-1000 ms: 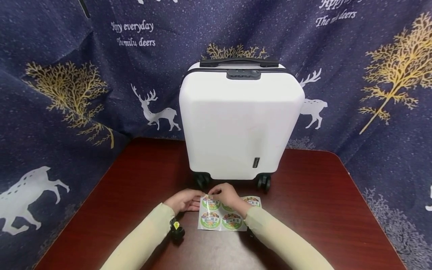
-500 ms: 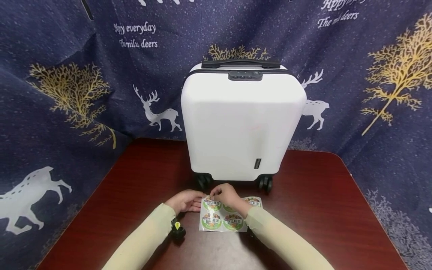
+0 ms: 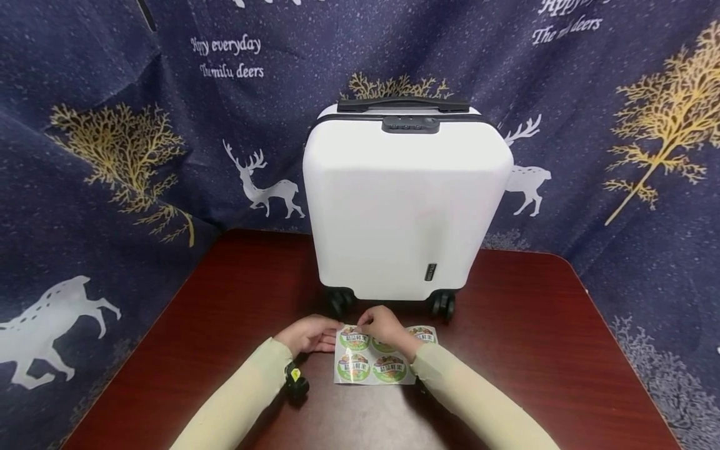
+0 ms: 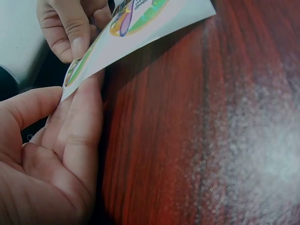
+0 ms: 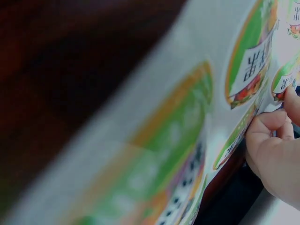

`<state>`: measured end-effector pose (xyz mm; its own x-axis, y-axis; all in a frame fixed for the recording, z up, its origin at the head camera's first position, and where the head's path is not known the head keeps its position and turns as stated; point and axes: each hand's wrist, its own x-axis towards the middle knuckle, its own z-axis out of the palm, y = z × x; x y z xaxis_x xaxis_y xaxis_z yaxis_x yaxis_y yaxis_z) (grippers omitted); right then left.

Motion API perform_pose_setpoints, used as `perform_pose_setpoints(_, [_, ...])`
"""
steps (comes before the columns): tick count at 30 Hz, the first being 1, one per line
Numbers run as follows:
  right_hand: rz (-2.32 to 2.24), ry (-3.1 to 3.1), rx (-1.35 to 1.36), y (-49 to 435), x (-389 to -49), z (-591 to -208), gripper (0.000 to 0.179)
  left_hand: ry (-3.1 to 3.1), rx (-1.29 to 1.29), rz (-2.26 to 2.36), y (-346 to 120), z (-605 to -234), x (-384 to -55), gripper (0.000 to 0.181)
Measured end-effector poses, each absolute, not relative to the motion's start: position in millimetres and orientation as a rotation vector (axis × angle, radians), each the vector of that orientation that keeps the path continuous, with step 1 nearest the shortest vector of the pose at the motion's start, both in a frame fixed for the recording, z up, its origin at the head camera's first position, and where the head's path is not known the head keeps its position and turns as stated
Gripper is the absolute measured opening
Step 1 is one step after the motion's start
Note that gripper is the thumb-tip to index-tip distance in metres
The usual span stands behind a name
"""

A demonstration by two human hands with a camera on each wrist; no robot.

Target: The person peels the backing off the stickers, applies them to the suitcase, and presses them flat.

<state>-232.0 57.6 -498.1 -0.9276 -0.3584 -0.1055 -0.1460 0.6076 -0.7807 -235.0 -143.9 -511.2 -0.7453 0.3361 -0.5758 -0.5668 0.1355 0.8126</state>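
Observation:
A sheet of round fruit-label stickers [image 3: 371, 377], green with white lettering, lies in front of the suitcase in the head view. My left hand [image 3: 309, 334] holds its upper left corner; in the left wrist view the thumb is on top and the fingers [image 4: 84, 126] are beneath. At the sheet's top edge, beside the upper left sticker [image 3: 354, 338], my right hand [image 3: 387, 329] pinches with thumb and forefinger. That hand [image 5: 276, 145] shows at the right in the right wrist view and covers part of another sticker. Whether any sticker edge is lifted cannot be made out.
A white suitcase [image 3: 405, 219] with black wheels stands upright just behind the hands. Dark red wood tabletop [image 3: 523, 325] surrounds the sheet. A blue cloth [image 3: 259, 125] printed with deer and trees hangs behind and at both sides.
My right fingertips have shifted slightly right along the sheet's top edge, showing more of the upper left sticker. My left hand keeps its hold on the corner. The head view has shifted a little.

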Motion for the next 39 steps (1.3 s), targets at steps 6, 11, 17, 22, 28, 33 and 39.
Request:
perform_pose_setpoints(6, [-1.211,2.584,-0.418,59.6,-233.4,-498.9,0.009,1.717,-0.227,1.708,-144.1,-510.5,-235.6,0.018])
perform_pose_setpoints(11, [-1.191,2.581,-0.412,58.9,-233.1,-498.3,0.01,1.719,-0.226,1.711,-145.7,-513.0,-236.1,0.017])
perform_pose_setpoints(17, [-1.18,2.591,-0.467,59.7,-234.1,-498.5,0.009,1.744,-0.168,1.687,-147.6,-513.7,-236.1,0.018])
perform_pose_setpoints(22, [-1.155,2.596,-0.459,61.0,-236.5,-499.2,0.008,1.798,-0.161,1.657,-148.6,-513.3,-237.4,0.021])
perform_pose_setpoints(28, [-1.138,2.569,-0.433,61.9,-235.7,-497.5,0.009,1.855,-0.187,1.637,-149.0,-513.6,-237.4,0.024])
perform_pose_setpoints(33, [-1.142,2.552,-0.459,62.3,-234.1,-497.5,0.008,1.88,-0.199,1.624,-149.4,-515.0,-236.4,0.027])
perform_pose_setpoints(39, [-1.161,2.566,-0.497,64.6,-236.5,-500.7,0.007,1.882,-0.203,1.621,-148.6,-515.9,-236.6,0.028])
